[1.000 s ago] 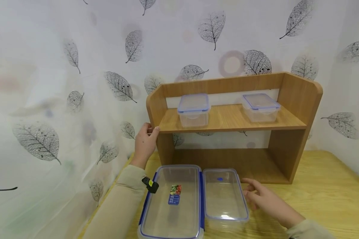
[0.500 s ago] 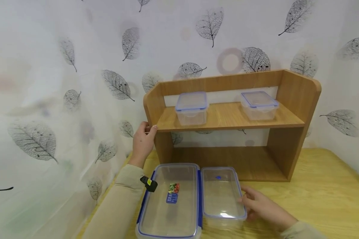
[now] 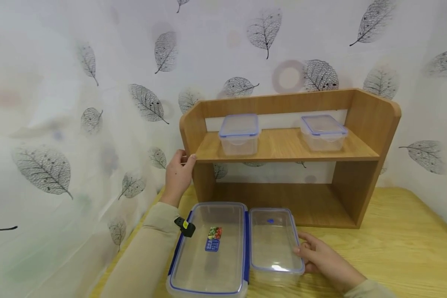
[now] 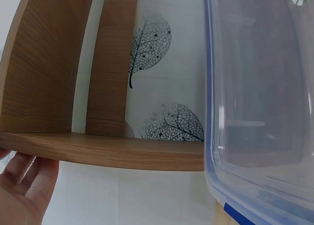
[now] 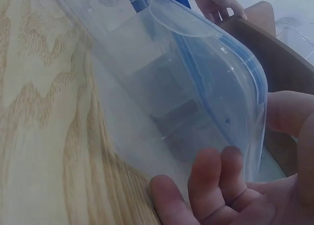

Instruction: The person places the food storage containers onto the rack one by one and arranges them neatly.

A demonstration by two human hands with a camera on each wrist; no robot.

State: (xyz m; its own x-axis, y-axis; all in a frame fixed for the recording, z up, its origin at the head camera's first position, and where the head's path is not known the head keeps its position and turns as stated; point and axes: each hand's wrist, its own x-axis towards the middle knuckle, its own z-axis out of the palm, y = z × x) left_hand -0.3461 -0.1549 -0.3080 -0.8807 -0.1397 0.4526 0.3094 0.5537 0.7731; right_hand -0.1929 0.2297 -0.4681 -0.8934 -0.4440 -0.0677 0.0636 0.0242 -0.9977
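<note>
Fingers [image 5: 203,181] of the right hand [image 3: 322,257] are holding the smaller container [image 3: 272,244] by its long right edge, the thumb overlapping the rim. Bent fingers of the left hand [image 3: 178,176] are gripping the left end of the wooden shelf [image 3: 372,124], whose smooth brown panels are curving at their upper corners. Wavy grain is streaking the yellow tabletop [image 3: 402,231]. Before the shelf, the smaller container is sitting just right of the larger container [image 3: 205,269], showing clear plastic, rounded corners, thin blue edging and bright glare.
</note>
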